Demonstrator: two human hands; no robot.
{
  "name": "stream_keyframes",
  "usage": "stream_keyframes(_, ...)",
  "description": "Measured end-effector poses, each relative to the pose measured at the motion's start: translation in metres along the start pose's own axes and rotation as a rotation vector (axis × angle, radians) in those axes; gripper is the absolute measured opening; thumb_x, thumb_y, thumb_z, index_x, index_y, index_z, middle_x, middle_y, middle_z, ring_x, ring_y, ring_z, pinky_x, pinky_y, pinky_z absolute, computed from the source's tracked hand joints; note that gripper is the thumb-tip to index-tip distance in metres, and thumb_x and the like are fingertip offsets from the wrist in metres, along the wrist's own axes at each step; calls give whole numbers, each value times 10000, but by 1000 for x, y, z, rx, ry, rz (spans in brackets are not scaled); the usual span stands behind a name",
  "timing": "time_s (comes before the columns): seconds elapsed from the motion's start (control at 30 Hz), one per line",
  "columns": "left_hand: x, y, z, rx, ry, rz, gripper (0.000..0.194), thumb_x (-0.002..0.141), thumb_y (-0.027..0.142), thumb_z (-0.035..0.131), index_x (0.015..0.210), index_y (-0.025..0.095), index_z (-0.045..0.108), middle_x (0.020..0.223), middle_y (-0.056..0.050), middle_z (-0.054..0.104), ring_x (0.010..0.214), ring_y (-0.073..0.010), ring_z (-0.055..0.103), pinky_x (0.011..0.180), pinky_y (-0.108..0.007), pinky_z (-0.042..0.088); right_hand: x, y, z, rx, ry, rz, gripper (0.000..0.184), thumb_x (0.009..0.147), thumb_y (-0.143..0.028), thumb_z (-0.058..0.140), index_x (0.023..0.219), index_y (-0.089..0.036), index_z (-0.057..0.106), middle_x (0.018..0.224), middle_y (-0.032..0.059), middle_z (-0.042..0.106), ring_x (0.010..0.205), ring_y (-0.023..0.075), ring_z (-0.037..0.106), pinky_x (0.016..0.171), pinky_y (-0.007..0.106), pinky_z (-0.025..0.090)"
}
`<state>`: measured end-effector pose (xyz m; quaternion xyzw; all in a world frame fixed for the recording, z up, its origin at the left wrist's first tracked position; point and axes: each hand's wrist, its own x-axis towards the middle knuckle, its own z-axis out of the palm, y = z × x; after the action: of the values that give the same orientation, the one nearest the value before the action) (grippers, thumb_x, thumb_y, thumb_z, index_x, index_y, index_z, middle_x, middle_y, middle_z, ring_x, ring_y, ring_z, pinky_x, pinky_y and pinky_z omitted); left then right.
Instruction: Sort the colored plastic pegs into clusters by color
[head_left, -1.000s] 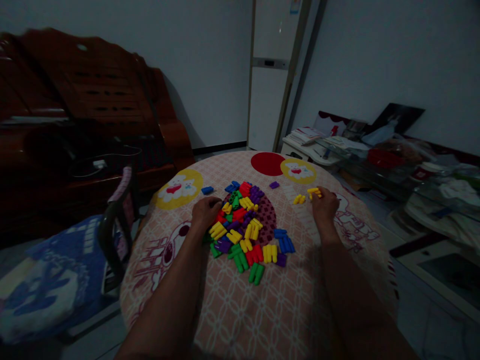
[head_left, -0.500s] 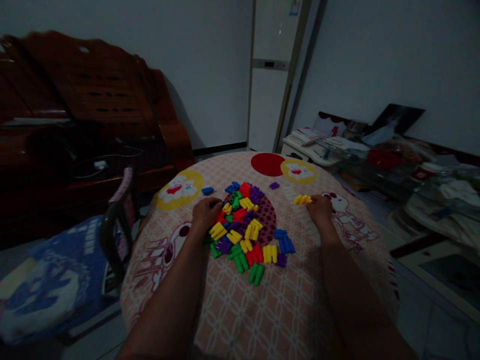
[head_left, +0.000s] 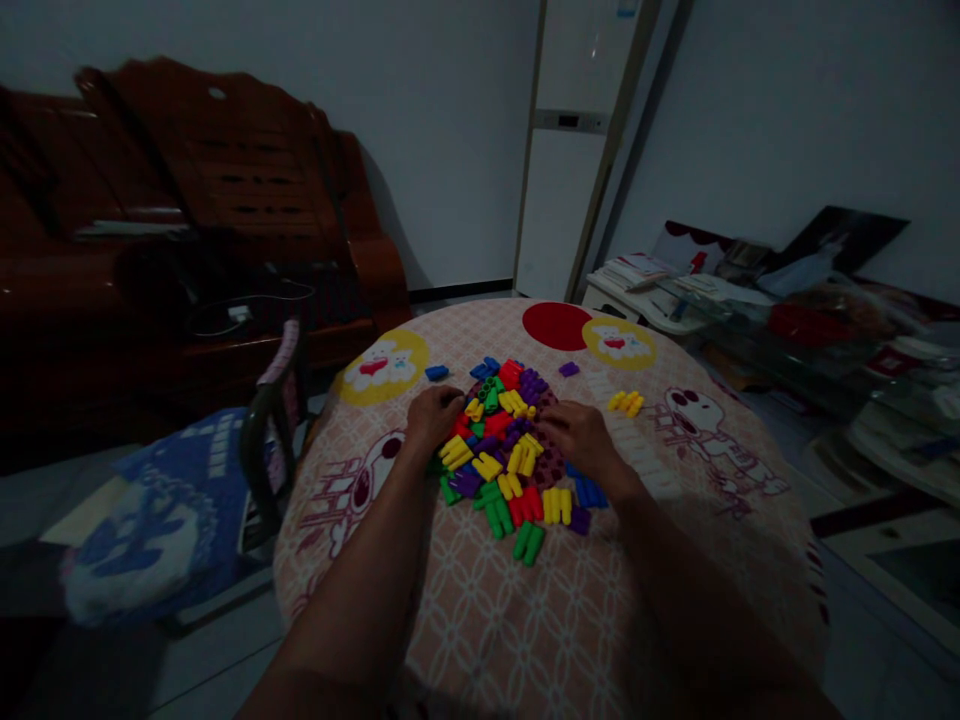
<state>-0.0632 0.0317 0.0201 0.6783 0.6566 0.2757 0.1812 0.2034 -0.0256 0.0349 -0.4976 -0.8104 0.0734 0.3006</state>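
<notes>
A pile of plastic building blocks (head_left: 495, 425) in red, yellow, green, blue and purple lies on the round table. At its left edge rests my left hand (head_left: 435, 415), fingers loosely bent against the blocks, with nothing seen in them. My right hand (head_left: 577, 435) reaches to the pile's right side, fingers stretched toward the purple and yellow pieces and holding nothing I can see. Some yellow blocks (head_left: 625, 403) sit apart on the cloth, right of that hand. Blue blocks (head_left: 590, 492) are partly hidden below my right wrist.
A patterned tablecloth (head_left: 480, 610) covers the table. Single blue (head_left: 436, 372) and purple blocks (head_left: 569, 369) lie beyond the pile. A chair (head_left: 259, 440) stands at left, a wooden sofa (head_left: 247, 200) behind it. At right is a cluttered glass-topped table (head_left: 750, 310).
My right hand has let go of the yellow blocks on the right and moved left to the pile. My left hand stays by the pile. The view has shifted slightly left.
</notes>
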Motion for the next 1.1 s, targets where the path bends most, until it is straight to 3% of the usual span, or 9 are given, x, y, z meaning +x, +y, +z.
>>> stream_keyframes(0.1,0,-1,1,-6,9,10,324,889,316,553,1074,197,790,1114,-73,785,1042,-242,706,918,-318,511,-6,-18,7,-3,-235,-84,112,856,-296,750,920,-205,748,898,41,708,822,177,637,735,276,430)
stream_keyframes(0.23,1,-3,2,-3,10,14,328,886,318,552,1076,196,791,1122,-77,784,1040,-244,707,910,-321,512,-13,-24,10,-99,-271,-130,288,776,-290,830,1027,-195,726,965,66,687,875,197,622,747,285,410)
stream_keyframes(0.37,2,-5,2,-6,15,12,340,879,330,554,1084,196,790,1125,-77,783,1009,-243,712,898,-321,518,-11,-19,4,8,-195,-20,198,781,-222,794,953,-197,698,879,21,696,801,167,614,695,257,385)
stream_keyframes(0.5,2,-6,2,-14,15,22,341,872,334,556,1071,196,795,1111,-79,785,1005,-246,715,886,-316,519,-3,2,-24,64,-29,226,65,827,-257,704,831,-193,693,733,-7,679,690,151,603,622,249,360)
stream_keyframes(0.63,2,-5,2,-19,10,8,360,872,337,549,1089,180,789,1119,-90,782,1003,-246,715,889,-316,518,-4,37,-58,-146,141,421,86,785,-251,688,831,-197,737,744,22,714,698,175,624,642,271,390)
stream_keyframes(0.73,1,-4,2,-4,8,5,364,873,335,541,1099,189,787,1131,-84,780,1016,-244,710,904,-315,515,-9,60,-69,-326,187,502,145,767,-224,674,877,-195,764,830,66,754,766,208,660,694,298,432)
stream_keyframes(0.87,1,-5,2,0,9,6,360,872,335,537,1092,200,789,1132,-77,781,1017,-239,710,912,-311,513,-16,77,-64,-445,181,495,195,798,-184,620,918,-187,774,906,105,767,819,233,679,743,325,463)
stream_keyframes(1.1,1,-4,2,8,25,23,349,874,339,539,1071,211,797,1124,-72,783,1021,-248,706,919,-324,515,-24,89,-51,-527,198,339,267,827,-136,538,954,-196,765,949,115,742,868,244,649,815,363,459)
